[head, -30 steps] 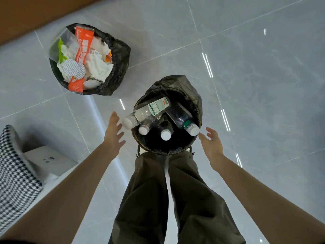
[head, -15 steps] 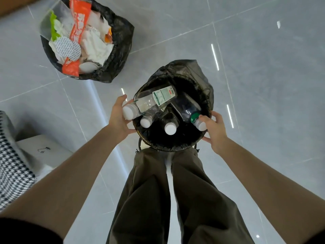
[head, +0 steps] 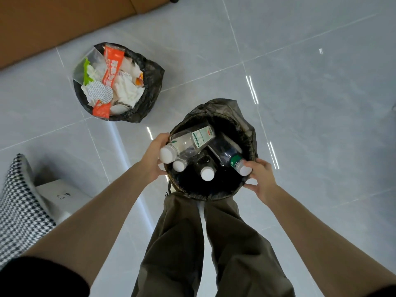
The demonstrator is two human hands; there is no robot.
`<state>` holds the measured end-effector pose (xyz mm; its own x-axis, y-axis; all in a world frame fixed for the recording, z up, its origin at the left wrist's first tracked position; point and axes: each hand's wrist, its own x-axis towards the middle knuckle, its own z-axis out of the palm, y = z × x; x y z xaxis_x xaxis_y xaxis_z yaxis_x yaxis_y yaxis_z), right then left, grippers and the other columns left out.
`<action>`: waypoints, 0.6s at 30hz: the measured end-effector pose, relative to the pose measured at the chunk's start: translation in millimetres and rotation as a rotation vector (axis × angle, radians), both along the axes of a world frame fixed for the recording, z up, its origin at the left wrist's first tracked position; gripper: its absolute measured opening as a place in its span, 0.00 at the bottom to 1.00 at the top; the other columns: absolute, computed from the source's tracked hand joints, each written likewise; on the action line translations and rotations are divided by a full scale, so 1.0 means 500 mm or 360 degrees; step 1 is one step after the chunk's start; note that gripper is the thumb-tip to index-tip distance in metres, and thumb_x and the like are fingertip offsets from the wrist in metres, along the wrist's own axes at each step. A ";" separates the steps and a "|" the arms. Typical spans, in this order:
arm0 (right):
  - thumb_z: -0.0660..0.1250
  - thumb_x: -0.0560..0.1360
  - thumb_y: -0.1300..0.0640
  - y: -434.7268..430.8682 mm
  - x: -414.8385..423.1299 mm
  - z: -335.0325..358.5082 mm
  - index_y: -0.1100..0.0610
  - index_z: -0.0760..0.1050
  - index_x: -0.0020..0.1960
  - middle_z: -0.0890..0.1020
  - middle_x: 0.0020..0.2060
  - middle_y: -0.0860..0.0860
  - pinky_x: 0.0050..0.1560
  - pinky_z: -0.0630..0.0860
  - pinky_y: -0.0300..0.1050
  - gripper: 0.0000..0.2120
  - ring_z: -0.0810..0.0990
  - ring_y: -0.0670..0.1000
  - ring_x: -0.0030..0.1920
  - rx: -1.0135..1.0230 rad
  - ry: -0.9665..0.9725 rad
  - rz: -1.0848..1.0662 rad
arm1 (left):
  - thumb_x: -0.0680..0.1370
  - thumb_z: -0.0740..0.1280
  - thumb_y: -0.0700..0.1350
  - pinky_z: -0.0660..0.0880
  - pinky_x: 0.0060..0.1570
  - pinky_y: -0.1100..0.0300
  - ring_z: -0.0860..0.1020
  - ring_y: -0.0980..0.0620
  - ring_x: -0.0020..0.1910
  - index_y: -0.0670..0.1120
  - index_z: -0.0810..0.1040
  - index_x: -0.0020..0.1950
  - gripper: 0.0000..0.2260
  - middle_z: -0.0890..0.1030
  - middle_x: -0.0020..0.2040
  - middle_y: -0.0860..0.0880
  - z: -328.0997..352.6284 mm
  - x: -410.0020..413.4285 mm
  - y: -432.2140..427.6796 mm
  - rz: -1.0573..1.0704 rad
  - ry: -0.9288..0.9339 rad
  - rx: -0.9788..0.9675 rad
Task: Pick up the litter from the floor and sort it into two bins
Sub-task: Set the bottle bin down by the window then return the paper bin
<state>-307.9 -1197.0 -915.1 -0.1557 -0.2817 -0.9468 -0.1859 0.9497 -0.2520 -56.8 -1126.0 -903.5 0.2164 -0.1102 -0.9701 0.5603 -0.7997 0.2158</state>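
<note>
I clasp near bin (head: 205, 197) rim, left hand (head: 155, 156) and right hand (head: 260, 179) curled round it; bottle (head: 188, 142) leans over left rim, any tilt drops it on floor (head: 310, 103)

Floor (head: 300, 103) pale grey tiles. Far bin (head: 152, 82): black liner, orange-and-white wrappers (head: 112, 65), white paper (head: 128, 91), green scrap (head: 86, 70); near bin (head: 246, 129): black liner, clear bottles (head: 188, 140), white caps (head: 207, 174), one green neck band. Trousers (head: 182, 243) olive-brown, fabric (head: 17, 211) black-and-white houndstooth.

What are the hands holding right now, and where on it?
Both grip the bottle bin at its rim: left hand on the left side, right hand on the right.
</note>
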 end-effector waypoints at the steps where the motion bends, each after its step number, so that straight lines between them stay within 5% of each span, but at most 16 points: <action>1: 0.66 0.75 0.63 0.002 -0.007 0.017 0.54 0.64 0.68 0.72 0.62 0.59 0.54 0.76 0.56 0.23 0.73 0.58 0.59 0.0011 -0.0009 0.0001 | 0.72 0.63 0.58 0.71 0.59 0.43 0.74 0.48 0.59 0.52 0.76 0.58 0.17 0.78 0.55 0.48 0.018 -0.003 0.002 -0.0005 0.0003 0.0001; 7: 0.64 0.76 0.62 -0.038 -0.026 0.186 0.54 0.67 0.68 0.73 0.58 0.56 0.53 0.76 0.56 0.20 0.73 0.57 0.58 -0.0052 -0.0064 -0.0062 | 0.74 0.63 0.55 0.73 0.57 0.46 0.74 0.47 0.56 0.53 0.75 0.46 0.07 0.77 0.50 0.48 0.204 -0.023 -0.026 0.0038 -0.0023 -0.0070; 18: 0.66 0.75 0.59 -0.154 -0.105 0.591 0.56 0.69 0.65 0.76 0.51 0.54 0.47 0.77 0.50 0.19 0.75 0.54 0.51 -0.0255 -0.0221 0.0099 | 0.74 0.65 0.54 0.74 0.51 0.47 0.73 0.46 0.59 0.54 0.75 0.53 0.10 0.76 0.57 0.48 0.621 -0.076 -0.116 0.0083 -0.0034 -0.0250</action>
<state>-360.7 -1274.0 -619.5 -0.0048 -0.4351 -0.9004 -0.1960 0.8833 -0.4258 -94.9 -1184.2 -592.8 0.2463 -0.2482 -0.9369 0.5940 -0.7252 0.3483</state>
